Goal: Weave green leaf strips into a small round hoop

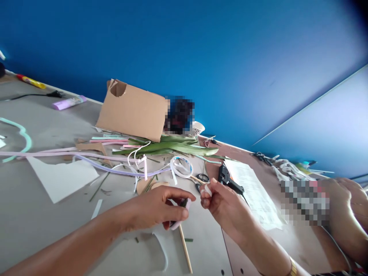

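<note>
My left hand (161, 209) is closed round a small object with a pale pink edge (176, 225) and a dark inner side; the fingers cover most of it, so its kind is unclear. Just to its right, my right hand (221, 207) pinches a short curled white strip (207, 190). The hands are apart, above the grey table. Below my left hand lies a thin wooden stick (185, 249). Beyond the hands sit a roll of white tape (191, 168) and scissors (203, 177), partly hidden. A black glue gun (230, 181) rests close to my right hand.
Behind lie long green leaves (172, 147) and pastel strips (115, 168). A cardboard box (135, 111) leans near the blue wall (184, 46). White paper (63, 178) lies left, printed sheets (253, 191) right. Another person's arm (342, 214) is at the right edge.
</note>
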### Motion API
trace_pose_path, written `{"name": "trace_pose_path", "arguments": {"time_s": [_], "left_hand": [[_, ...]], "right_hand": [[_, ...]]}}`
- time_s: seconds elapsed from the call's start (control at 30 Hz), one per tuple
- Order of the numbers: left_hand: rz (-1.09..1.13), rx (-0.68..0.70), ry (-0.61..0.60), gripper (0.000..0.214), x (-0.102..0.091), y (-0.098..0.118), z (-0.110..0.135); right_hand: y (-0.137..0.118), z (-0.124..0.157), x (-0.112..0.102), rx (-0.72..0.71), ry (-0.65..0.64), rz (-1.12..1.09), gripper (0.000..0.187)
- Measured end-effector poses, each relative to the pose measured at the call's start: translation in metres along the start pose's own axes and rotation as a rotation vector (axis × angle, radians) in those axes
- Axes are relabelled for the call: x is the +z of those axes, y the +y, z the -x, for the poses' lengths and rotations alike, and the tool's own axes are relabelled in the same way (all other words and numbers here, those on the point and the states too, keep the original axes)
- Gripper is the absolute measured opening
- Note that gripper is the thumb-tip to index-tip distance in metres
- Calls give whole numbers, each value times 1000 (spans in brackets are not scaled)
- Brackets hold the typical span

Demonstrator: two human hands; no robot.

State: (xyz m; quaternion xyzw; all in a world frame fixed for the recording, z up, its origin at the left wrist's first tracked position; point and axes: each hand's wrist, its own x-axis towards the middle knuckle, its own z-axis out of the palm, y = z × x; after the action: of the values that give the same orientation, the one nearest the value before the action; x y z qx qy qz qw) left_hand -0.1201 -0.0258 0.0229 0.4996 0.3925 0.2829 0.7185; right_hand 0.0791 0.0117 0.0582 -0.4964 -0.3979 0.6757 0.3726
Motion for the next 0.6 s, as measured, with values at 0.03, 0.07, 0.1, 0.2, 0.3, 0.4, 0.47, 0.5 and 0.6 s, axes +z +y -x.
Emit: {"name": "trace_pose_path", "arguments": {"time_s": [0.03, 0.07, 0.1, 0.2, 0.3, 0.4, 0.47, 0.5, 0.6], "left_hand": [[0, 8, 1, 44, 1, -1, -1], [-9, 15, 6, 45, 1, -2, -1], [-33, 21, 21, 46, 2, -2, -2], [-203, 60, 150, 48, 5, 0, -1], [-396, 108, 279, 48, 7, 4, 0], [-473, 117, 288, 48, 9, 9, 2], [-486, 126, 284, 45, 9, 12, 3], [-492, 133, 279, 43, 9, 12, 3], [-521, 162, 271, 33, 9, 15, 4]], "right_hand": [[-1, 2, 1, 12, -29, -19, 32], [-2, 3, 1, 25, -67, -31, 31], [-3, 5, 2, 39, -106, -34, 30], [-1, 10, 3, 82, -182, -26, 26], [3, 12, 5, 115, -186, -32, 25], [7, 10, 8, 113, -174, 3, 26], [8, 8, 10, 109, -173, 47, 28], [8, 7, 11, 112, -171, 69, 28], [9, 6, 14, 116, -157, 110, 30]]}}
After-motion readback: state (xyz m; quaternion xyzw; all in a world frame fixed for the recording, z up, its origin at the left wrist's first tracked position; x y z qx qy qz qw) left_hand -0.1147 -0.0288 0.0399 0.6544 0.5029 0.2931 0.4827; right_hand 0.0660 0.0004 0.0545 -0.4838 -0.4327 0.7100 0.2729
